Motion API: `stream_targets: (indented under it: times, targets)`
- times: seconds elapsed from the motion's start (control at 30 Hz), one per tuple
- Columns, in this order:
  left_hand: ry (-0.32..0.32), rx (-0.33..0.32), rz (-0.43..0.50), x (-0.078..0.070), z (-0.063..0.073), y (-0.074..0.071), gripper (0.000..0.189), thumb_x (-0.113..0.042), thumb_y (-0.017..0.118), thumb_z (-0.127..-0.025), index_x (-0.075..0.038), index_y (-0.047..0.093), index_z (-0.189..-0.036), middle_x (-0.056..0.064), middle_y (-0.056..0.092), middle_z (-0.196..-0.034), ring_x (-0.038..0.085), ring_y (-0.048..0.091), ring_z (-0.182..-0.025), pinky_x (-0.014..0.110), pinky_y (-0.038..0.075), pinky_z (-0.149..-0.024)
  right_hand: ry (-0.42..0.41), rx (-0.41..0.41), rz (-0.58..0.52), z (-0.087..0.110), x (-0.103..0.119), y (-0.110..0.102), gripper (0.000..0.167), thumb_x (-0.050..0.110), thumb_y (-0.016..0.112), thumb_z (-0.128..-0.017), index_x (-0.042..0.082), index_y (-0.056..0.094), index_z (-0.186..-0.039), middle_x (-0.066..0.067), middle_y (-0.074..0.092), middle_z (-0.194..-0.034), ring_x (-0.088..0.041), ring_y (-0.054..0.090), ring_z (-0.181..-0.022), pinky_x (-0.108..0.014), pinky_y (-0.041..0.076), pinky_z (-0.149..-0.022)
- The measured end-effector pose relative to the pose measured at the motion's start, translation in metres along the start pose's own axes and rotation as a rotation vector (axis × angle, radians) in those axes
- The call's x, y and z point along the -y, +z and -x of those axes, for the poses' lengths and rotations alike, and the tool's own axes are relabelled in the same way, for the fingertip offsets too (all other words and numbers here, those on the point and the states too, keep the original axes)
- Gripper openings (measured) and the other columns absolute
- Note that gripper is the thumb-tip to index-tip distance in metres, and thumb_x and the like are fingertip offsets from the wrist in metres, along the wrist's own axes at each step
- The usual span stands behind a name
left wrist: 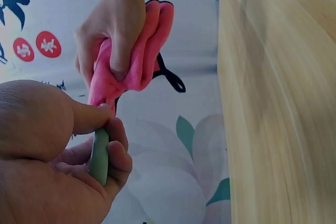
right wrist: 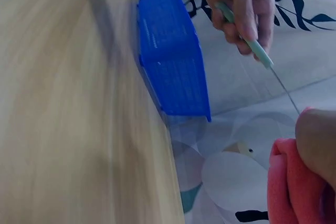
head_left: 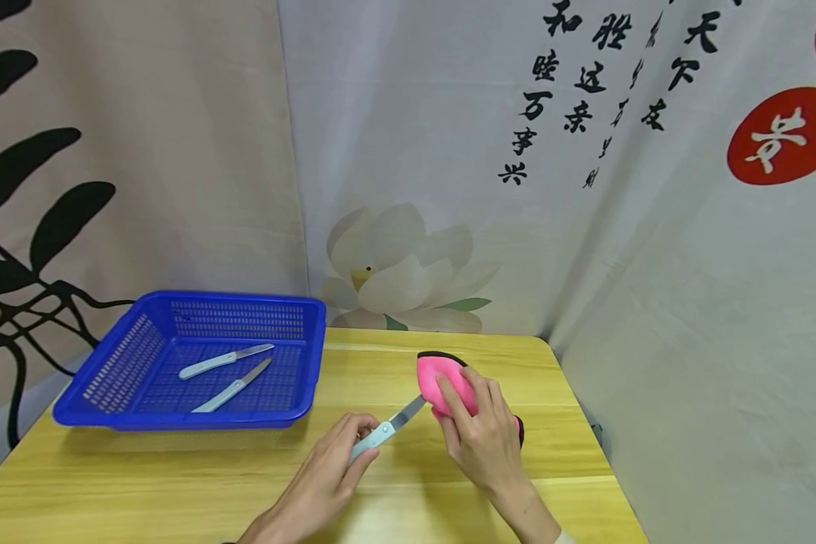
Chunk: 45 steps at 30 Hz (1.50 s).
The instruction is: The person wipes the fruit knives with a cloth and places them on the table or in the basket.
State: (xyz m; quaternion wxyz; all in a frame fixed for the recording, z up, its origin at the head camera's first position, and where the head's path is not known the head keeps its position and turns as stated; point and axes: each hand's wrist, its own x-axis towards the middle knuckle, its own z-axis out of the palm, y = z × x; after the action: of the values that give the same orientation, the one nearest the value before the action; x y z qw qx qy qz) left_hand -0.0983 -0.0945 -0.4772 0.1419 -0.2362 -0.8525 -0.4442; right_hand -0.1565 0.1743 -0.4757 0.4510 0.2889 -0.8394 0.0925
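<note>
My left hand [head_left: 333, 472] grips a knife [head_left: 381, 433] by its pale green-blue handle, blade angled up to the right. In my right hand [head_left: 479, 431] is a folded pink cloth [head_left: 442, 378] with black edging; a black loop [left wrist: 173, 80] hangs from it in the left wrist view. The cloth meets the blade's tip end, which it partly hides. In the right wrist view the thin blade [right wrist: 285, 90] runs from the handle [right wrist: 244, 35] to the pink cloth [right wrist: 294, 187]. Both hands are held above the table.
A blue plastic basket [head_left: 197, 420] stands at the left of the wooden table [head_left: 245, 476]. Inside it lie two knives with pale handles, an upper one [head_left: 207, 366] and a lower one [head_left: 221, 397]. A printed curtain [head_left: 408, 151] hangs behind the table.
</note>
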Motion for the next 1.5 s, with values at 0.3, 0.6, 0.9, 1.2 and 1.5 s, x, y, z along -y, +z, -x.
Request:
stream_targets:
  times: [0.3,0.6,0.9,1.2,1.5]
  targets:
    - [-0.142,-0.024,-0.029,-0.003,-0.003,-0.005,0.028,-0.001,0.079,-0.103,-0.015,0.073,-0.126,-0.01,0.068,-0.11,0.001,0.06,-0.096,0.027,0.06,-0.083,0.031,-0.065,-0.047,-0.002,0.003,-0.015,0.039,0.032,0.057,-0.114,0.011,0.078,-0.139,-0.027,0.069,-0.13,-0.035,0.063,-0.096,-0.045,0.063,-0.064]
    - [-0.104,-0.062,-0.084,-0.006,-0.008,-0.002,0.029,0.0,0.081,-0.101,-0.013,0.074,-0.126,-0.005,0.074,-0.112,0.007,0.07,-0.098,0.028,0.064,-0.085,-0.153,-0.079,-0.085,-0.001,0.044,-0.01,0.038,0.031,0.056,-0.115,0.012,0.078,-0.14,-0.023,0.072,-0.131,-0.03,0.064,-0.098,-0.036,0.062,-0.071]
    - [-0.132,-0.035,-0.094,-0.012,-0.009,-0.002,0.034,0.003,0.08,-0.1,-0.012,0.073,-0.129,-0.006,0.073,-0.112,0.007,0.071,-0.102,0.03,0.066,-0.089,-0.166,0.033,-0.071,0.007,0.054,-0.005,0.041,0.035,0.05,-0.119,0.016,0.075,-0.145,-0.018,0.07,-0.139,-0.027,0.06,-0.102,-0.032,0.06,-0.075]
    - [-0.003,-0.09,-0.103,-0.009,-0.006,0.0,0.034,0.003,0.081,-0.1,-0.014,0.073,-0.128,-0.008,0.072,-0.111,0.005,0.069,-0.098,0.029,0.065,-0.083,-0.153,0.028,-0.026,0.004,0.045,-0.005,0.042,0.031,0.048,-0.117,0.016,0.075,-0.145,-0.019,0.07,-0.137,-0.03,0.061,-0.101,-0.036,0.061,-0.075]
    - [0.039,-0.058,-0.134,-0.008,-0.004,-0.003,0.031,0.002,0.079,-0.102,-0.01,0.07,-0.128,-0.006,0.07,-0.112,0.003,0.067,-0.097,0.027,0.066,-0.083,-0.141,0.007,-0.01,0.002,0.035,-0.004,0.04,0.03,0.05,-0.117,0.015,0.076,-0.143,-0.021,0.071,-0.135,-0.031,0.061,-0.099,-0.039,0.061,-0.076]
